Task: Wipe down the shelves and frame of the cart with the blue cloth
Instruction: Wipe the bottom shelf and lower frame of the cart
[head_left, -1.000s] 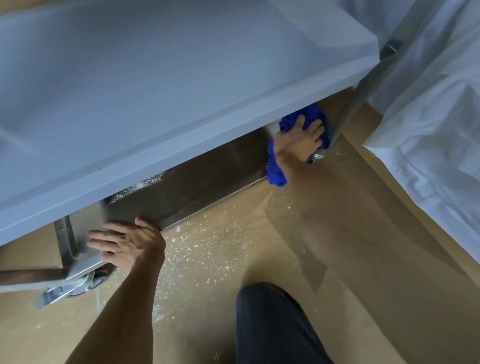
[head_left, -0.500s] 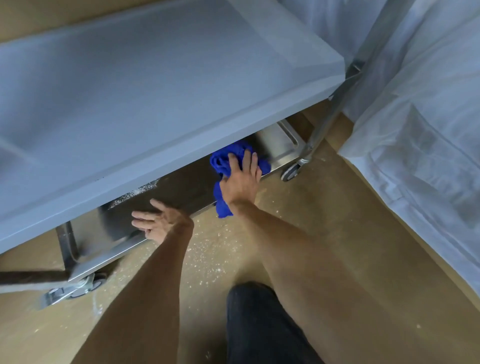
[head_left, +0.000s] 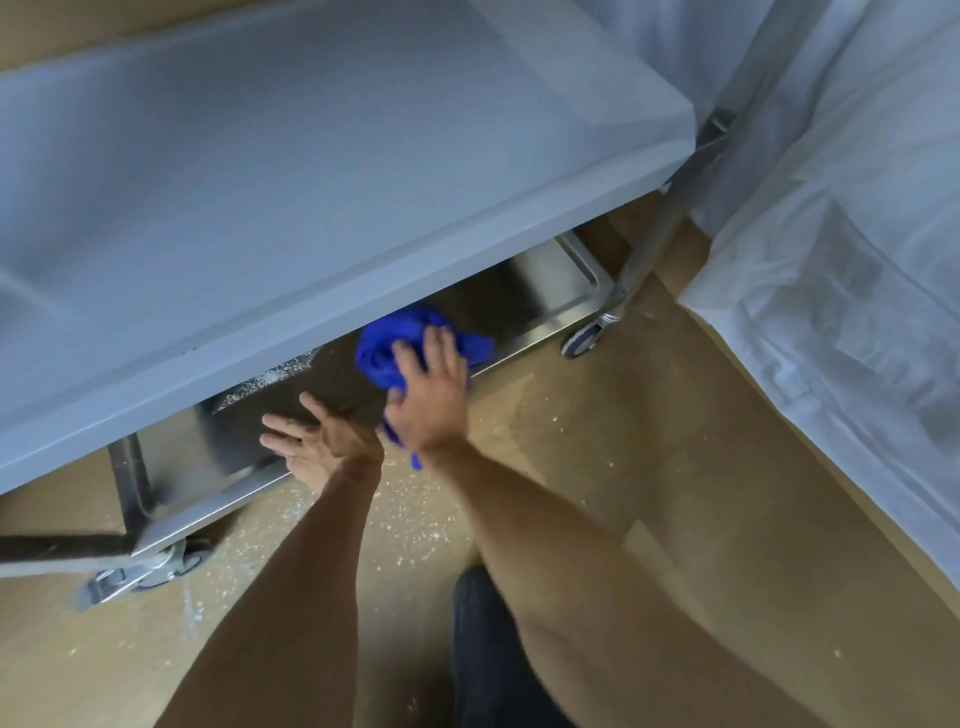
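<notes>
The right hand, fingers spread flat on the blue cloth, has swept it from the bottom shelf's right corner toward the middle; the open left hand followed along the front edge.

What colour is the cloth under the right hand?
The crumpled cloth under the right hand is bright blue, seen in the head view.

Looks like a commercial kitchen or bakery back room. Wheeled stainless-steel cart with swivel casters fills 9 to 1 o'clock. White flour-like crumbs speckle the tan smooth floor at centre. White plastic sheeting drapes something at 2 o'clock.
</notes>
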